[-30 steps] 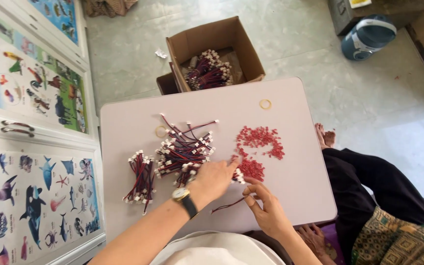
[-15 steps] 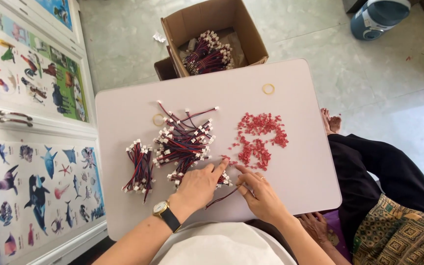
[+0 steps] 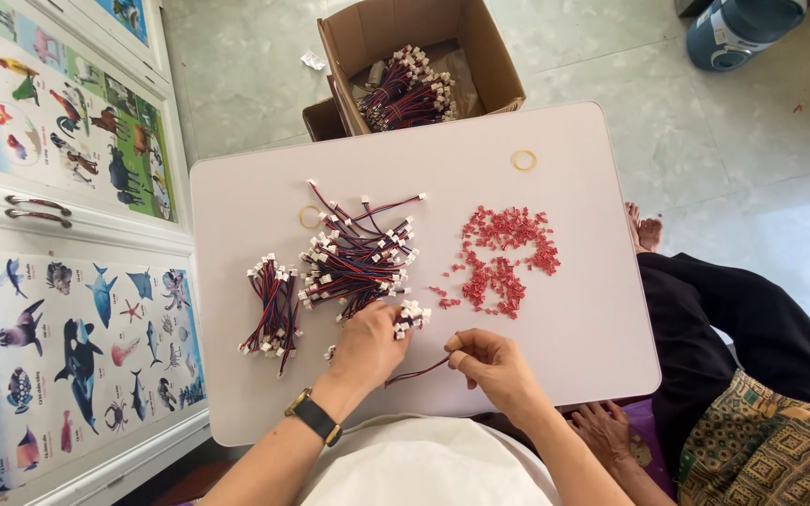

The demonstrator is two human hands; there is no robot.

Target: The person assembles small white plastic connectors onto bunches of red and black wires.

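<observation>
- Seen from above: a white table (image 3: 555, 169) with two bare hands at its near edge.
- The left hand (image 3: 367, 347), with a watch (image 3: 313, 416) on its wrist, rests palm down, fingers curled over a small cluster of white-tipped wires (image 3: 412, 317) at the near end of the wire pile (image 3: 358, 258).
- The right hand (image 3: 494, 365) is loosely closed, thumb and forefinger pinching one red-and-black wire (image 3: 419, 373) that runs left towards the other hand.
- A tied bundle (image 3: 271, 305) of the same wires lies left of the pile.
- A scatter of small red pieces (image 3: 503, 253) lies right of the pile.
- Two rubber bands: one (image 3: 523, 160) near the far edge, one (image 3: 308, 217) touching the pile.
- A cardboard box (image 3: 489, 56) beyond the table holds more wires.
- Another person's legs (image 3: 733, 319) are at the right.
</observation>
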